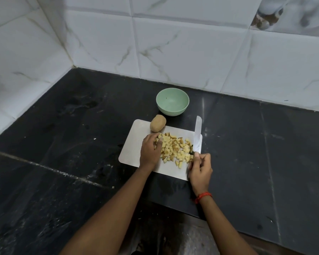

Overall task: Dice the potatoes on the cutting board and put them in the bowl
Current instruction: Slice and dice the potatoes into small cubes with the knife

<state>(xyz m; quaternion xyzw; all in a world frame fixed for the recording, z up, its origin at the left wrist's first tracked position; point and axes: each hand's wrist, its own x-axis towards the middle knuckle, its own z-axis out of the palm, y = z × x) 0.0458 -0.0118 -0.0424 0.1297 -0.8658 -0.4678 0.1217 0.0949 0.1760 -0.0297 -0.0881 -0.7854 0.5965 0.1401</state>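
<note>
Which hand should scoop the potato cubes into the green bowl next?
Probably the left hand: it holds nothing and rests against the potato cubes, while the right hand grips the knife. The green bowl holds no cubes.

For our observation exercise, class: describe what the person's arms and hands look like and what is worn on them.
The left forearm and right forearm are bare, with no sleeves in view. The left hand is ungloved, with no watch or band at its wrist. The right hand is also ungloved, but its wrist wears a thin red thread band.
</note>
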